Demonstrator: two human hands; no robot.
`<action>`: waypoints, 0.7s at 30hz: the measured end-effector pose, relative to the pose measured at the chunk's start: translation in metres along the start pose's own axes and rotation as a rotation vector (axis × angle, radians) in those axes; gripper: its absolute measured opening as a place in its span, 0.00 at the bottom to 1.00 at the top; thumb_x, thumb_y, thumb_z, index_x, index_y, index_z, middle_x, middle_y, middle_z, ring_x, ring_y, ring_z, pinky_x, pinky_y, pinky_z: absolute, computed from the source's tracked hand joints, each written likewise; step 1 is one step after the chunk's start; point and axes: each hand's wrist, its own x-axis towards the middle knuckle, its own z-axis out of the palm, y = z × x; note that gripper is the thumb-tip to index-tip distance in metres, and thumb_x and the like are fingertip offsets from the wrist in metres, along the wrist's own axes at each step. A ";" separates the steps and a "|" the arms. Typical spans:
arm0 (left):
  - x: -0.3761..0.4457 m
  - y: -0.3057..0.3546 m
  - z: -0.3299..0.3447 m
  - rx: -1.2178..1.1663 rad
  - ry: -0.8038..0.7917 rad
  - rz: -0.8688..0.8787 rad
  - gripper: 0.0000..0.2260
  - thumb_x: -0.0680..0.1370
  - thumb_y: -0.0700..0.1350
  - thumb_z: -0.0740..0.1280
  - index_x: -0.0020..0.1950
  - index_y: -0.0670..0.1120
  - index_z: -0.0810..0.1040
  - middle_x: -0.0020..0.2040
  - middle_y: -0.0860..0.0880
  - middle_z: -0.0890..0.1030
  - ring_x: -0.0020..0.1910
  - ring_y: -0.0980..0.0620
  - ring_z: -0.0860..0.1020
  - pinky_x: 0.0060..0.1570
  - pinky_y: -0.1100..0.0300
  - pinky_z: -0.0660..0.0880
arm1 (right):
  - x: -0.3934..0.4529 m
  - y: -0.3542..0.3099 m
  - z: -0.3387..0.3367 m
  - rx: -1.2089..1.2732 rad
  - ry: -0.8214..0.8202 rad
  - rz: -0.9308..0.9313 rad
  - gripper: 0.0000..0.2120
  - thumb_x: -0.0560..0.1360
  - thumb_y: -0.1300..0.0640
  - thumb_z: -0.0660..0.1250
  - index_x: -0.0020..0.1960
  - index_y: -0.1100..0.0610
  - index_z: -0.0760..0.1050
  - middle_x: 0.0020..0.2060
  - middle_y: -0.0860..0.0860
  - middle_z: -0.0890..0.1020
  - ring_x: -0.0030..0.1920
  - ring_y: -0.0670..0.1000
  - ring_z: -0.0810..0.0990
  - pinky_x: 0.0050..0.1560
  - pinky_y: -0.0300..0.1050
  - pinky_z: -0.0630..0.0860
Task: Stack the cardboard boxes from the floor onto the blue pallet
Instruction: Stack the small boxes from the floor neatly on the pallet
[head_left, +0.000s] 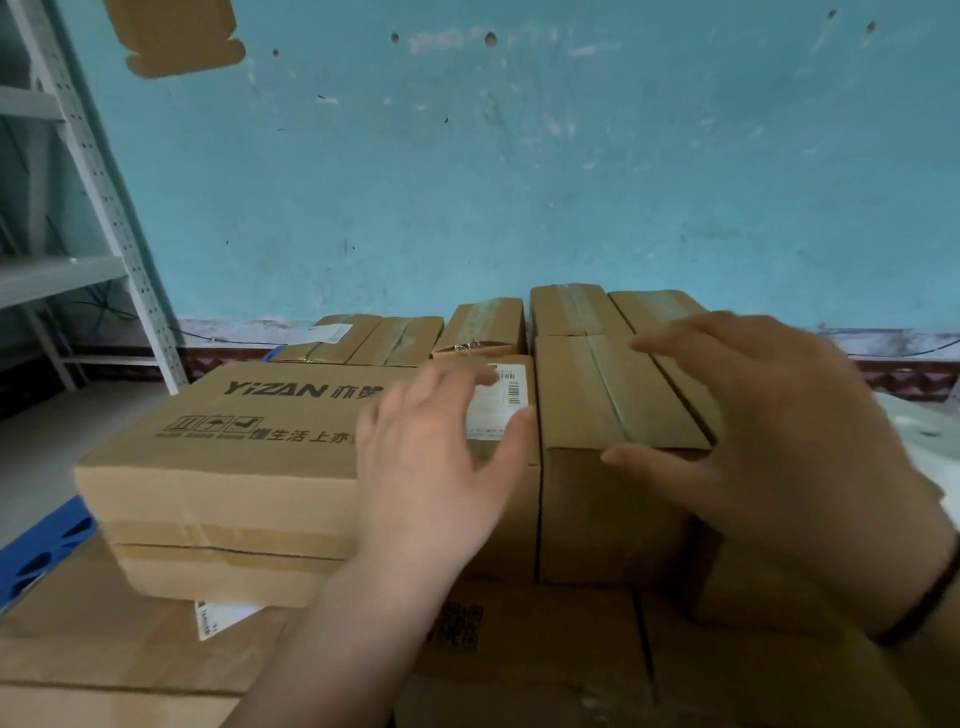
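A flat cardboard box printed YIZAN lies on top of the stack, left of centre. Beside it on the right stands a taller taped box. My left hand hovers over the right end of the YIZAN box, fingers spread, holding nothing. My right hand is spread over the top right of the taped box; I cannot tell if it touches. Several smaller boxes stand behind. Wide boxes form the layer below. A corner of the blue pallet shows at the lower left.
A grey metal shelf rack stands at the left against the turquoise wall. Pale floor lies left of the stack. A black band circles my right wrist.
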 end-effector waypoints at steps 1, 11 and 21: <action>0.001 0.013 0.003 -0.039 -0.039 0.045 0.20 0.70 0.61 0.58 0.53 0.52 0.77 0.52 0.55 0.79 0.54 0.51 0.76 0.53 0.53 0.70 | -0.003 0.009 -0.008 -0.049 0.004 0.004 0.32 0.59 0.36 0.65 0.59 0.52 0.75 0.53 0.51 0.81 0.52 0.57 0.79 0.52 0.57 0.74; -0.001 0.084 0.071 0.064 -0.367 0.259 0.17 0.73 0.60 0.57 0.56 0.53 0.74 0.53 0.54 0.77 0.53 0.53 0.71 0.48 0.59 0.63 | -0.034 0.061 0.015 -0.127 -0.367 0.116 0.34 0.65 0.41 0.68 0.68 0.39 0.59 0.63 0.38 0.68 0.63 0.45 0.67 0.64 0.44 0.63; -0.003 0.077 0.078 0.066 -0.291 0.209 0.16 0.74 0.58 0.56 0.55 0.53 0.75 0.52 0.54 0.78 0.53 0.54 0.71 0.55 0.56 0.65 | -0.027 0.063 0.028 -0.052 -0.327 0.101 0.34 0.67 0.45 0.69 0.69 0.41 0.59 0.65 0.39 0.68 0.65 0.45 0.64 0.66 0.44 0.61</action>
